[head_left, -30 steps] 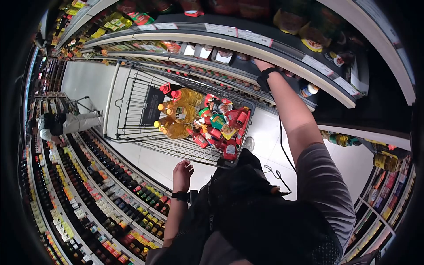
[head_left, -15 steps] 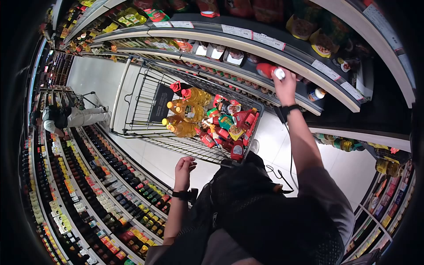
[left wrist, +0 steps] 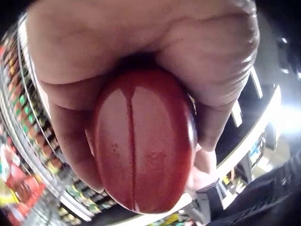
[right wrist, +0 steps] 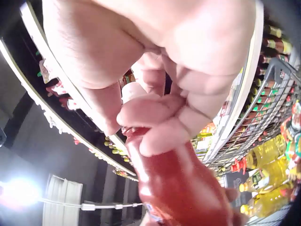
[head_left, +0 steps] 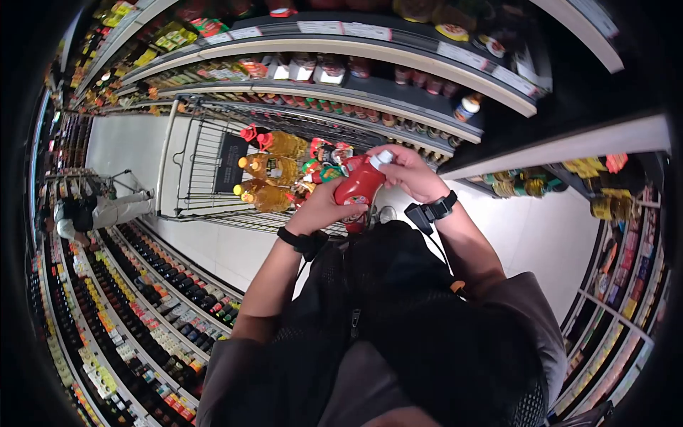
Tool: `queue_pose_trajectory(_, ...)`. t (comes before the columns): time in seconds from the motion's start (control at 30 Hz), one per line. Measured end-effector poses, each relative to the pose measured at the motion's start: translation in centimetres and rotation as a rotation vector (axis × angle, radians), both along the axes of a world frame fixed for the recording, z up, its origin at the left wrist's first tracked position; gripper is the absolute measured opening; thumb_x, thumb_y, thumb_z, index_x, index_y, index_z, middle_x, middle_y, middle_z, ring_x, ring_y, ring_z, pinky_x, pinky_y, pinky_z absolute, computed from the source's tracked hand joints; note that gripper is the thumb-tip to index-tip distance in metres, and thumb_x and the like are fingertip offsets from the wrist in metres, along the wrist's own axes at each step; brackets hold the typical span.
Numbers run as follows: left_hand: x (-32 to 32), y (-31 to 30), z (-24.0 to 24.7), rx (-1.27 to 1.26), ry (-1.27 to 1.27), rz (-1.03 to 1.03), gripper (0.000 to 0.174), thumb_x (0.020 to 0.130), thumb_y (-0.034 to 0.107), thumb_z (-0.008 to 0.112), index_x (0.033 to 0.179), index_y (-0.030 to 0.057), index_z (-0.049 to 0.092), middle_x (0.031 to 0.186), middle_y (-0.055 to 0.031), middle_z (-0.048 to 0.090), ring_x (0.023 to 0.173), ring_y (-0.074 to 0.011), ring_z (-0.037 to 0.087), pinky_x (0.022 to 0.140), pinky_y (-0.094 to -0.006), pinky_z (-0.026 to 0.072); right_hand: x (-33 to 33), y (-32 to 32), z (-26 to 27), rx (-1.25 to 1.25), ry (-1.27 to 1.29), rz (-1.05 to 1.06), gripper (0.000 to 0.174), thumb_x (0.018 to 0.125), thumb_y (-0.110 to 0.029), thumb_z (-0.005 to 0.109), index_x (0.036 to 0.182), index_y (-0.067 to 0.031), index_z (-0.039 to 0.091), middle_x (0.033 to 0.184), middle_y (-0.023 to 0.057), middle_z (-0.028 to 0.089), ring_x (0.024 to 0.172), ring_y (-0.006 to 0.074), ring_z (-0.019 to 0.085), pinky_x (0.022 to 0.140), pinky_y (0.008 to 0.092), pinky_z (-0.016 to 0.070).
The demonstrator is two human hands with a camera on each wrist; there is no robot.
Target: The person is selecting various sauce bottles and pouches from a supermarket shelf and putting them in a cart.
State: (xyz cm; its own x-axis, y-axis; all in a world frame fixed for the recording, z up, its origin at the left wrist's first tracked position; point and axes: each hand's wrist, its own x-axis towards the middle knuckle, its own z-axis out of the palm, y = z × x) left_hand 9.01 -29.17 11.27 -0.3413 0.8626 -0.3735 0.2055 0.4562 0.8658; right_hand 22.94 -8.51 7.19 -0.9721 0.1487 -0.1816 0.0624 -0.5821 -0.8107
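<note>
A red ketchup bottle (head_left: pixel 361 186) with a white cap (head_left: pixel 382 158) is held in front of my body, tilted with its cap up and to the right. My left hand (head_left: pixel 319 211) grips the lower body of the bottle, thumb across its front. In the left wrist view the bottle's rounded red base (left wrist: pixel 146 155) faces the camera, with fingers wrapped along its sides. My right hand (head_left: pixel 414 176) holds the neck just under the cap; the right wrist view shows its fingers (right wrist: pixel 164 136) curled over the neck.
Beyond my hands stands a wire shopping cart (head_left: pixel 231 164) with several oil bottles (head_left: pixel 270 169) and red packets. Shelves (head_left: pixel 341 92) of jars run along the far side, with a white-capped bottle (head_left: pixel 467 107) near their end. Bottle shelves (head_left: pixel 149 306) line the left, where another person (head_left: pixel 107 206) leans in.
My right hand came out of the shelf with the ketchup bottle and brought it down to my front. The left hand, free before, rose and took hold of its body.
</note>
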Motion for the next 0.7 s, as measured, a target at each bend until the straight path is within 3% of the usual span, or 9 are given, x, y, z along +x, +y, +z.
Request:
queue_pose_trajectory(0.07,1.2,1.0,-0.3,0.043,-0.307,0.023,0.057,0.079,0.021,0.083,0.126,-0.0012,0.058,0.107,-0.0088,0.07,0.096,-0.014,0.066,0.085,-0.0289,0.0529,1.9,0.3,0.1,-0.137,0.093,-0.057,0.036,0.093,-0.004,0.063,0.128,-0.0022,0.055,0.107,0.0043,0.062,0.083,0.0094,0.063,0.071,0.0253,0.0546)
queue_pose_trajectory(0.1,1.7,1.3,-0.6,0.04,-0.314,-0.006,0.057,0.079,0.021,0.083,0.126,-0.0012,0.058,0.107,-0.0088,0.07,0.096,-0.014,0.066,0.085,-0.0289,0.0529,2.9,0.5,0.1,-0.226,0.128,-0.084,0.043,0.094,-0.004,0.061,0.136,-0.0031,0.051,0.114,0.0062,0.062,0.089,0.0117,0.064,0.079,0.0289,0.0547)
queue_pose_trajectory(0.23,2.7,1.7,-0.8,0.017,-0.473,-0.004,0.05,0.083,0.017,0.08,0.125,0.0001,0.059,0.108,-0.0064,0.069,0.094,-0.0116,0.066,0.084,-0.0285,0.0527,6.6,0.7,0.0,-0.141,0.151,-0.109,0.047,0.094,-0.003,0.062,0.139,-0.0028,0.049,0.125,0.0089,0.061,0.101,0.0152,0.064,0.088,0.0314,0.0529)
queue_pose_trajectory(0.47,2.4,1.3,-0.8,0.043,-0.703,-0.13,0.049,0.085,0.017,0.076,0.127,-0.0008,0.056,0.108,-0.0077,0.069,0.094,-0.015,0.068,0.084,-0.0305,0.0538,10.5,-0.7,0.1,-0.138,0.232,-0.2,0.05,0.094,-0.007,0.063,0.141,0.0004,0.047,0.127,0.0122,0.062,0.098,0.0162,0.063,0.09,0.031,0.0513)
queue_pose_trajectory(0.6,1.5,0.7,0.7,0.118,-0.846,-0.039,0.049,0.087,0.015,0.071,0.129,-0.0009,0.052,0.107,-0.0111,0.069,0.093,-0.0204,0.07,0.083,-0.0337,0.0563,11.5,-1.7,0.5,-0.254,0.353,-0.191,0.051,0.095,-0.011,0.062,0.142,0.0006,0.045,0.123,0.0145,0.063,0.095,0.0182,0.064,0.09,0.032,0.0512)
queue_pose_trajectory(0.63,0.9,0.3,0.1,0.17,-0.818,-0.051,0.051,0.088,0.018,0.07,0.13,-0.0017,0.05,0.108,-0.0144,0.068,0.091,-0.0243,0.071,0.081,-0.036,0.0578,11.5,-2.2,0.8,-0.166,0.297,-0.234,0.045,0.095,-0.019,0.063,0.134,0.0012,0.053,0.111,0.0118,0.067,0.09,0.0168,0.063,0.088,0.0324,0.0497)
queue_pose_trajectory(0.7,-0.5,-0.7,0.6,0.242,-0.763,-0.064,0.053,0.087,0.019,0.071,0.13,-0.0026,0.049,0.109,-0.0157,0.068,0.092,-0.0264,0.071,0.081,-0.0376,0.0585,10.9,-3.1,1.1,-0.012,0.199,-0.272,0.039,0.096,-0.019,0.062,0.129,0.0,0.056,0.107,0.0097,0.066,0.09,0.0159,0.063,0.087,0.0309,0.0495)
